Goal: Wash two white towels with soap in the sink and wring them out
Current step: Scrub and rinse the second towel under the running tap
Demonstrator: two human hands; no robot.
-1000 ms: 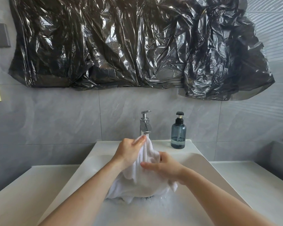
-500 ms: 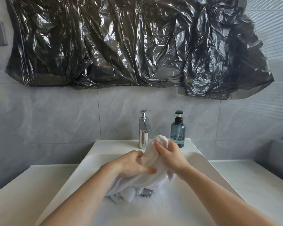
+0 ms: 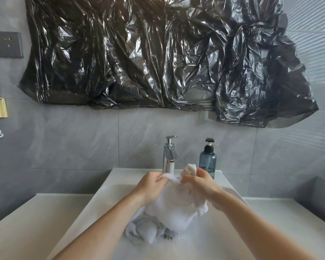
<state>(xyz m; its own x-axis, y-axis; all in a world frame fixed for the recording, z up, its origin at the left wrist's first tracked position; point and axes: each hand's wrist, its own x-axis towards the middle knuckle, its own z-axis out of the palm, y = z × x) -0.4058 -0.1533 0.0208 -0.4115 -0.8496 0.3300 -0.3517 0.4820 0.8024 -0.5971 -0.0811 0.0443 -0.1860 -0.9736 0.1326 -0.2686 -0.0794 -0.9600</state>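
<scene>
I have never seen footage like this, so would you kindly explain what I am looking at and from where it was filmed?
There is no machine here: a person wears a wide-angle camera on the head, looking forward and down at their own bare arms. The left hand and right hand both grip a white towel, bunched up over a sink with suds at the bottom. Behind stand a tap and a soap bottle. A black plastic sheet hangs on the wall.

White towel [image 3: 174, 207], blue-grey soap bottle [image 3: 207, 163].
</scene>
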